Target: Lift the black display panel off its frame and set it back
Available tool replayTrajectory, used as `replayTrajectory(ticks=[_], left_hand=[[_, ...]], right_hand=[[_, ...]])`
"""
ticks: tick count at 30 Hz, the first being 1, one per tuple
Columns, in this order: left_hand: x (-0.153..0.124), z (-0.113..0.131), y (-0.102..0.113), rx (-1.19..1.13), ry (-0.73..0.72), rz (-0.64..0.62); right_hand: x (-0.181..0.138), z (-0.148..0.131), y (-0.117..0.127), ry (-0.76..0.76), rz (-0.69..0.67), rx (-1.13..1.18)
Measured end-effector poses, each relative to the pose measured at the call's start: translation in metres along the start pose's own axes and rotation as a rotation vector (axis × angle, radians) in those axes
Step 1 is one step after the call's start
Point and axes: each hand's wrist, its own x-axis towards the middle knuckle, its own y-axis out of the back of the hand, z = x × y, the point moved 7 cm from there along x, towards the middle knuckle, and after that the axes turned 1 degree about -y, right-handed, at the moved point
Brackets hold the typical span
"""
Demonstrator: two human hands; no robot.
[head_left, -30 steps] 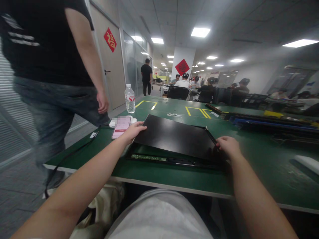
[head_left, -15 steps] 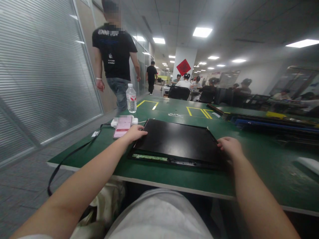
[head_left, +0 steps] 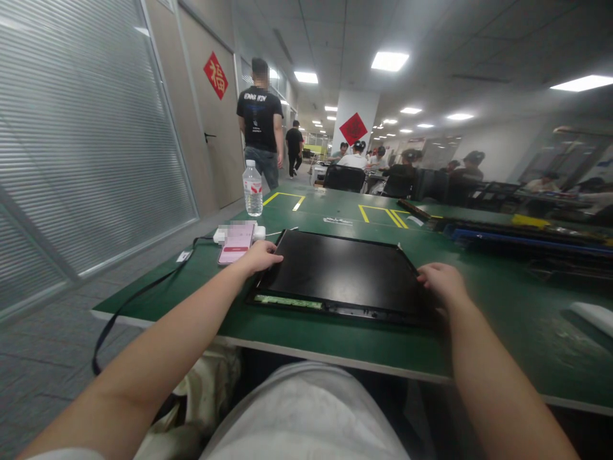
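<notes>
A flat black display panel [head_left: 342, 268] lies on the green table in front of me, its dark screen face up. Along its near edge runs a black strip with a green circuit board [head_left: 288, 302] at the left. My left hand [head_left: 262, 257] is closed on the panel's left edge, thumb on top. On the opposite side, my right hand [head_left: 441, 281] pinches the right edge with its fingers curled. The fingertips under the panel are hidden from view.
Left of the panel lie a phone [head_left: 235, 246] and a white power strip [head_left: 260, 232] with a black cable [head_left: 138, 295]. A water bottle [head_left: 253, 190] stands behind them. More dark panels [head_left: 498, 235] lie at right, near a white object [head_left: 594, 317]. People walk and sit further back.
Both hands and the panel stay nearly where they were. A person in a black T-shirt has walked further away along the corridor, uncovering a door with a red sign.
</notes>
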Motion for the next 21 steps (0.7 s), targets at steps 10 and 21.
replayTrajectory(ticks=[10, 21], left_hand=[[0.0032, -0.0025, -0.0025, 0.053, -0.088, -0.012], [0.0081, -0.001, -0.0039, 0.186, -0.195, -0.02]], right_hand=[[0.0022, 0.0014, -0.0025, 0.028, -0.013, 0.011], [0.0033, 0.0015, -0.004, 0.036, -0.019, -0.006]])
